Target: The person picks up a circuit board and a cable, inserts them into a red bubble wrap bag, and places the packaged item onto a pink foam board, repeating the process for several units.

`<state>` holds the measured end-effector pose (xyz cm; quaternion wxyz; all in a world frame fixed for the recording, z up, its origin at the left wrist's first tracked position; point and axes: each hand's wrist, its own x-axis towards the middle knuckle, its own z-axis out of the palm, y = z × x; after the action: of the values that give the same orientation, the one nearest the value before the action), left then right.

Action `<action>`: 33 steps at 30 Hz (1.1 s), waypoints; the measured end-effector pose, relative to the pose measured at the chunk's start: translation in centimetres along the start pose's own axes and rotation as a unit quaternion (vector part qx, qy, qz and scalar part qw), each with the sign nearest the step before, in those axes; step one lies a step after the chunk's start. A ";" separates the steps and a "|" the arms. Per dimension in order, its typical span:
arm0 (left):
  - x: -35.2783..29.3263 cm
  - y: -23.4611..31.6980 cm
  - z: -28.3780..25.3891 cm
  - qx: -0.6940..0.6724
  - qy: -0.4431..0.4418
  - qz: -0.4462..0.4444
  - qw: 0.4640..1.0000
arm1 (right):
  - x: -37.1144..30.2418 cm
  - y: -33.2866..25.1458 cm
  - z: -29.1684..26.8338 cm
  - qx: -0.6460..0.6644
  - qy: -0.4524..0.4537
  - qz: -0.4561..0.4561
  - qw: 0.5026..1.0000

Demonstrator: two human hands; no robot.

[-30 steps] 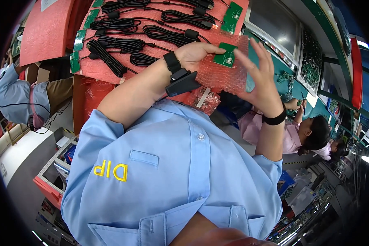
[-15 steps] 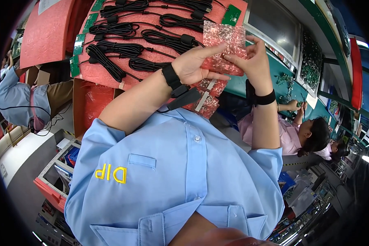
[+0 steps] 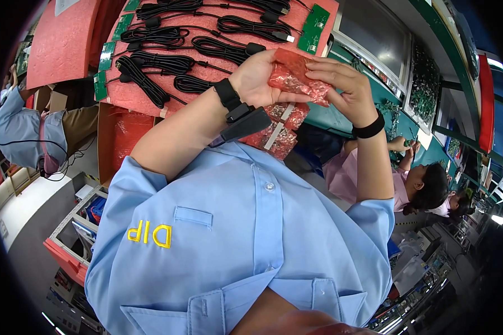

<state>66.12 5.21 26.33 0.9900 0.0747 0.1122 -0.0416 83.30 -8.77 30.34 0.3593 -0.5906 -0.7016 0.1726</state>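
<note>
Between my hands, above the foam's right edge, is a crumpled red bubble-wrap bag [image 3: 292, 71]. My left hand [image 3: 255, 77] has its palm turned up under the left part of the bag and grips it, the thumb hidden. From the other side my right hand [image 3: 349, 92] is closed on the bag, with fingers over the top and thumb below. What the bag contains, if anything, I cannot make out. Close beneath my left hand lie more red bubble-wrap bags [image 3: 274, 137] with pale strips. Coiled black cables [image 3: 215, 51] lie on pink foam [image 3: 131, 101] beyond my left hand.
Green circuit boards [image 3: 313, 29] sit along the foam's edges. A cardboard box [image 3: 107, 142] lined with red wrap stands below it on the left. A green bench [image 3: 324, 118] runs to the right, where a co-worker in pink [image 3: 341, 178] works. Another person [image 3: 31, 131] is at far left.
The bag has gone from spread flat and upright to crumpled and tilted over between my hands. My right hand has moved slightly down, its fingers now over the bag's top.
</note>
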 end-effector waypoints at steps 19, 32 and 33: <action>2.1 -0.1 1.7 0.140 0.150 -0.014 0.979 | -10.0 22.0 11.5 0.091 0.207 0.584 0.780; 3.0 0.3 1.9 0.150 0.186 -0.037 0.970 | -12.8 19.4 16.9 0.107 0.337 0.419 0.836; 2.9 0.3 1.9 0.151 0.189 -0.046 0.969 | -13.2 19.8 17.0 0.036 0.311 0.400 0.861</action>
<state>69.38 5.06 27.57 0.9250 0.2249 0.2932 -0.0890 85.82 -13.43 1.54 0.4800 -0.8302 -0.2497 0.1341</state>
